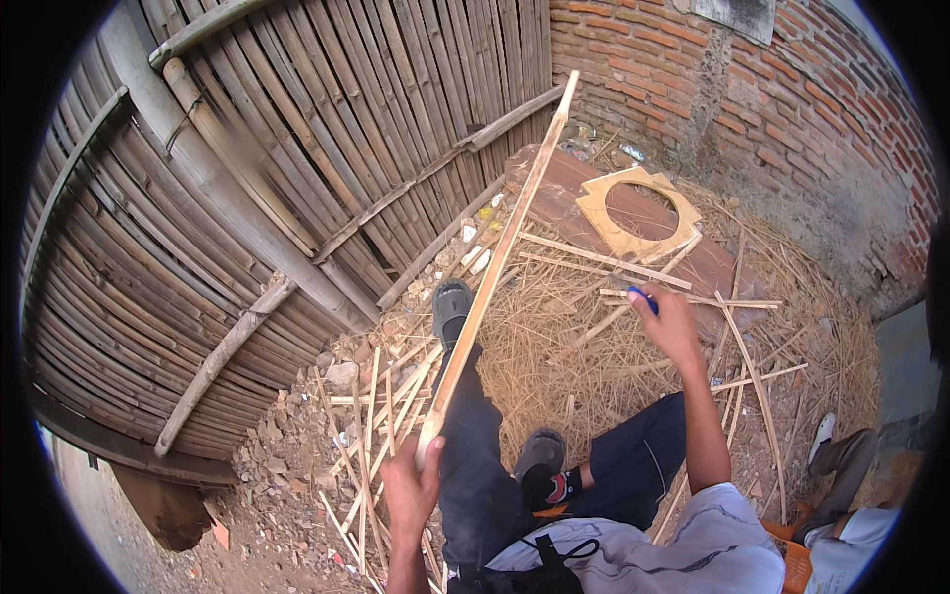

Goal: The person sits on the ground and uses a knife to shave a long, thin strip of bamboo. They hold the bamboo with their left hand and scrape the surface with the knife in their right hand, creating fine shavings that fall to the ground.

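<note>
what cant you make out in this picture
All in the head view:
- left hand: how its fingers wrap the long strip, hidden by the hand itself
- blue object: partly covered by the right hand, its tip too small
- other person: cut off by the picture's rim

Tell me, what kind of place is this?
It's probably an outdoor yard corner, maybe a simple work spot: a slatted wall of bamboo-like poles meets a brick wall, and straw-like shavings cover the stony ground.

No text can be read; the sock (538,486) toward five o'clock bears an indistinct red mark (561,487).
</note>
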Demonstrator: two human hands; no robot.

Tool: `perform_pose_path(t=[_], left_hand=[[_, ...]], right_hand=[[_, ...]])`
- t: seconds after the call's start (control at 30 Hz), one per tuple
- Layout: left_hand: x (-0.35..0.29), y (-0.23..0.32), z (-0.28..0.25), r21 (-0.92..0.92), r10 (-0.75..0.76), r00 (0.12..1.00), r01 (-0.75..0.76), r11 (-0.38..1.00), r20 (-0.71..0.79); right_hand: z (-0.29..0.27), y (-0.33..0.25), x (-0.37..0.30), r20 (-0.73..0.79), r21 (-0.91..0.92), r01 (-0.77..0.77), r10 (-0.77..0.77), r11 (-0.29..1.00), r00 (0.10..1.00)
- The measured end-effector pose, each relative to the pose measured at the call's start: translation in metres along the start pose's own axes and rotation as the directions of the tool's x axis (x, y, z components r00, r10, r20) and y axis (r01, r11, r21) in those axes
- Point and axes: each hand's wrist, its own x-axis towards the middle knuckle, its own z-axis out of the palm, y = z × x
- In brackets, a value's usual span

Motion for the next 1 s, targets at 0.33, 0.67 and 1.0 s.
perform_pose_path(t=[0.33, 0.67, 1.0], left_hand=[[0.012, 0.090, 0.029, -0.243, 0.116, 0.986, -0.084, 0.966, 0.117], [0.009, 0.101, 0.028, -0.270, 0.194, 0.962, -0.138, 0.953, 0.193], [0.005, 0.102, 0.026, -0.257, 0.186, 0.963, -0.132, 0.957, 0.197]], right_hand=[[0.023, -0.114, -0.084, -0.152, 0.508, 0.451, -0.439, 0.734, 0.885], [0.011, -0.133, -0.082, -0.210, 0.432, 0.581, -0.550, 0.690, 0.808], [0.008, -0.133, -0.080, -0.231, 0.342, 0.622, -0.579, 0.705, 0.782]])
